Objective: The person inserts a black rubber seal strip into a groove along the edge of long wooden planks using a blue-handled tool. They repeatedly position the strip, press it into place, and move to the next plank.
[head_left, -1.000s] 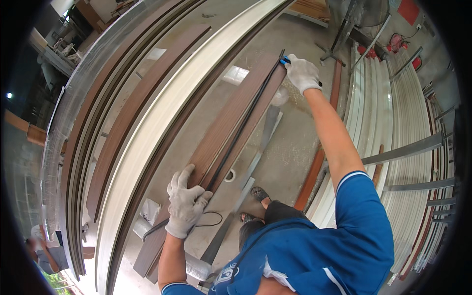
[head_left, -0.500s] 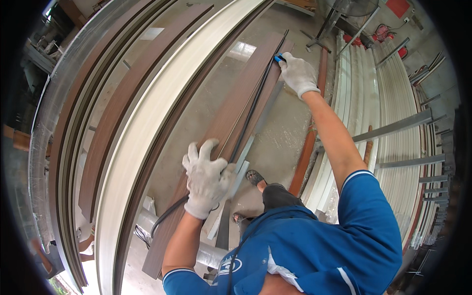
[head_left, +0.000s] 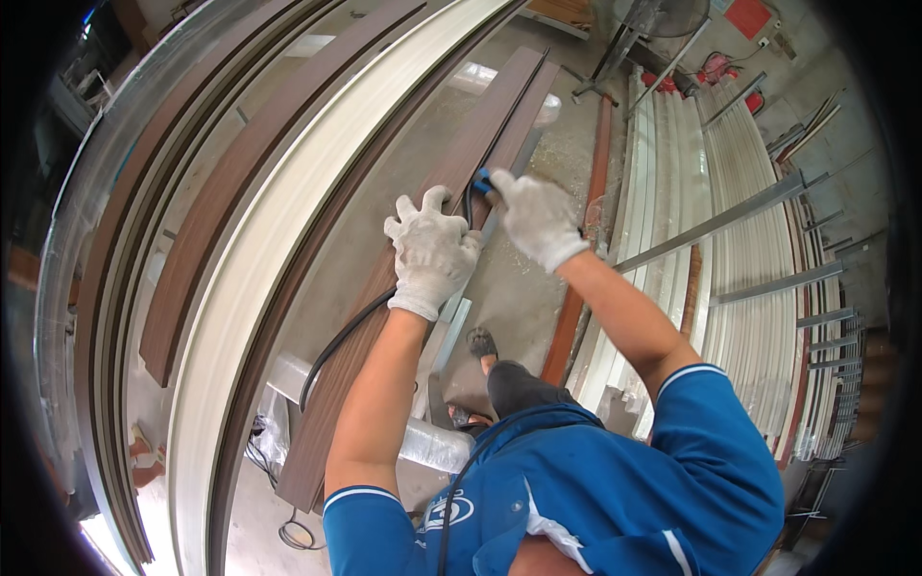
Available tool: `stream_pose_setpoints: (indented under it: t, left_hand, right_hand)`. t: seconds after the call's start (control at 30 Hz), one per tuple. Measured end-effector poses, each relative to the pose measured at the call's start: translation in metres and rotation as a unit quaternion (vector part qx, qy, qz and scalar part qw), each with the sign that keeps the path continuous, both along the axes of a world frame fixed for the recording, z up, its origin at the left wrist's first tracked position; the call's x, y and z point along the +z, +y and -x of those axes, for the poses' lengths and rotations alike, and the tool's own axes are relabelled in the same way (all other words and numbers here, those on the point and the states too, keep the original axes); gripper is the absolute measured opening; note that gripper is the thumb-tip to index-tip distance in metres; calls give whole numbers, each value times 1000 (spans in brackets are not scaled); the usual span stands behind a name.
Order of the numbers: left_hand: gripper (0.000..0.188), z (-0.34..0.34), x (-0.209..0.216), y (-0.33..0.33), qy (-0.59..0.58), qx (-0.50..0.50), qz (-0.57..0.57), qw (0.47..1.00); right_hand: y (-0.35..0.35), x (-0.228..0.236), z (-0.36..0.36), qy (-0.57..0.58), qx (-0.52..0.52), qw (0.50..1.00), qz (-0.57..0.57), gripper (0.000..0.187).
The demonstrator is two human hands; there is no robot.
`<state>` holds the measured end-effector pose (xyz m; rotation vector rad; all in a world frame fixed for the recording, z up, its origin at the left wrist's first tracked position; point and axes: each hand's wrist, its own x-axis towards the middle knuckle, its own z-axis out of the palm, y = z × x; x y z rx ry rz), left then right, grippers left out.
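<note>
A long brown wood-grain plank (head_left: 357, 370) runs away from me, with a groove and a thin black strip (head_left: 503, 134) along it. My left hand (head_left: 434, 252), in a pale work glove, rests over the plank and the strip, its visible fingers bent and spread apart. The strip passes beneath that palm and comes out as a loose black curve near my left forearm. Just right of it, my right hand (head_left: 536, 219), also gloved, is closed round a small blue tool (head_left: 482, 180) against the strip. The tool's working end is hidden.
Cream and brown profiles (head_left: 245, 278) lie lengthwise on my left. Stacked white profiles (head_left: 744, 250) stand on the right behind grey metal bars (head_left: 725, 230). A reddish-brown bar (head_left: 567, 322) lies on the floor. Plastic-wrapped tube (head_left: 437, 444) sits under the plank; a fan (head_left: 667, 14) stands beyond.
My right hand has drawn the blue tool back along the plank, close to my left hand. My left hand has moved forward and slightly right, its fingers still spread.
</note>
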<state>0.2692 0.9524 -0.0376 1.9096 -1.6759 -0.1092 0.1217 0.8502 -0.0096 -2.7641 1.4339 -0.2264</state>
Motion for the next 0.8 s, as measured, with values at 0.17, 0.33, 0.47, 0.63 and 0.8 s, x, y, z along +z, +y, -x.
stream_pose_setpoints:
  t: [0.17,0.33,0.47,0.63,0.8]
  left_hand:
    - [20,-3,-4,0,-3,-12,39,999]
    - [20,-7,-1,2,12,-21,34,999]
    - [21,-7,4,0,23,-22,22,999]
    - [21,-7,12,-4,29,-20,13,999]
    - [22,-4,11,-6,41,-3,10,999]
  right_hand:
    - [10,-6,16,-72,95,992,-38,27]
    - [-125,15,34,-139,-86,985,-57,36]
    - [-254,12,39,-110,-221,969,5,36]
    - [-332,-5,19,-29,-268,963,8,34]
    - [-299,-5,12,-31,-219,975,6,33]
